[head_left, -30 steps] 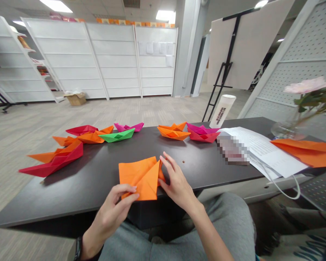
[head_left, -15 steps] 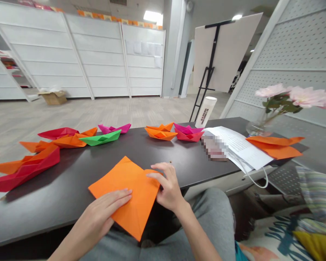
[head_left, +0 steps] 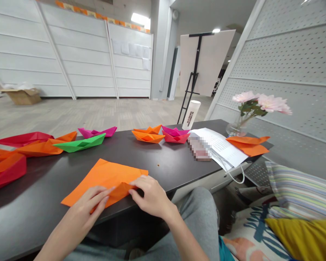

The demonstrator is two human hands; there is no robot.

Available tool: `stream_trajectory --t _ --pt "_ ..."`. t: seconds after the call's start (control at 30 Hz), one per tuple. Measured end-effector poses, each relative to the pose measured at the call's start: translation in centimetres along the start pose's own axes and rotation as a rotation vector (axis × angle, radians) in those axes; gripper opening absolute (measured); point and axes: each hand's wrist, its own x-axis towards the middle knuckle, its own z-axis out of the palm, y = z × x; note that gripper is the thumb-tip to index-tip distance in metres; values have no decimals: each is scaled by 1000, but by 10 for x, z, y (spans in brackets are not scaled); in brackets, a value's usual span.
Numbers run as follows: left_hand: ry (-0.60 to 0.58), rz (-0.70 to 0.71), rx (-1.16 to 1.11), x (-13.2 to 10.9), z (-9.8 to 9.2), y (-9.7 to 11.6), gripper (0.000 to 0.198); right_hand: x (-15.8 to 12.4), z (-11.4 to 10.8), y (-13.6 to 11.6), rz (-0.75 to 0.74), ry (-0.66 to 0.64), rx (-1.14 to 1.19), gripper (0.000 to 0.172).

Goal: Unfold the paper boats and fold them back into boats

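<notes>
The left hand closes its fingertips and thumb on the near fold of a flat orange paper sheet, while the right hand pinches that fold's right end, thumb and forefinger nearly together with paper between them. The sheet lies along the near edge of the smooth black tabletop, its broad flat part reaching left and away; the hands hide some of its near side. Half a second ago it lay with a corner poking past that edge and the right fingers curled over its right side; now it is turned, and a strip stands folded up between both hands. Beyond it, toward the far edge, sit a green folded-paper boat with a magenta paper boat just behind, a pair of orange paper boats, and a red paper boat beside them. Red and orange boats crowd the left end. Toward the right end lie a pixelated flat object, white printed pages and a folded orange paper piece, near a clear glass vase of pale pink flowers.
</notes>
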Motion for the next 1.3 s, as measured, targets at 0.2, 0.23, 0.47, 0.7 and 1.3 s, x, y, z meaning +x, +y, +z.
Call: stream_trajectory --t 0.2,0.23,0.47,0.7,1.3 --pt "71 -35 -18 -8 10 -14 32 27 -2 1 36 -16 6 34" --pt "69 -25 -2 -8 9 -14 29 31 -1 3 -1 -28 -12 30" --pt "-62 68 179 -6 1 2 24 29 4 7 -77 38 -150 16" --pt "-172 93 262 -1 -5 21 39 19 10 -4 -143 -60 -45 30" --pt "-253 -95 46 37 -57 0 26 21 8 6 -136 -71 24 23"
